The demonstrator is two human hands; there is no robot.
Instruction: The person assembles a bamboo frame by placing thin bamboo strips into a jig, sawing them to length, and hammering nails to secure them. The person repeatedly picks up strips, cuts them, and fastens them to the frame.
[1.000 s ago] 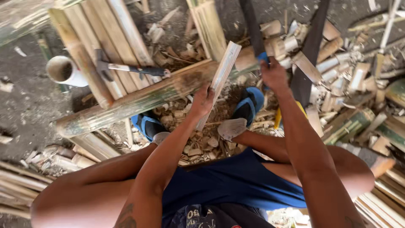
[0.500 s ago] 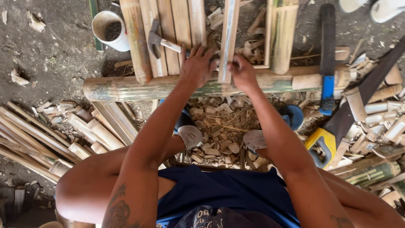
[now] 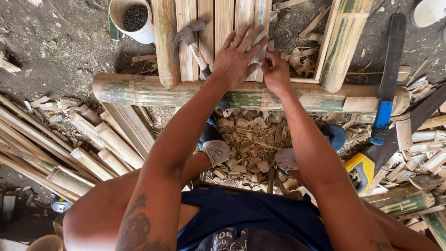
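Two hands set a bamboo slat in line on a thick bamboo pole.

Nearest the camera, wood chips (image 3: 251, 148) litter the ground between the person's feet. Beyond them the long green bamboo pole (image 3: 139, 90) lies crosswise on the ground. Just past it the left hand (image 3: 238, 58) lies open and flat, fingers spread, pressing down on the row of bamboo slats (image 3: 224, 21) that run away from the pole. The right hand (image 3: 275, 74) sits touching beside it, fingers pinched closed on the near end of the rightmost slat (image 3: 261, 18), right where it crosses the pole. A hammer (image 3: 190, 39) rests on the slats just left of the left hand. Farther off, a white cup of nails (image 3: 134, 18) stands on the ground. A blue-handled blade (image 3: 388, 79) lies well apart on the right.
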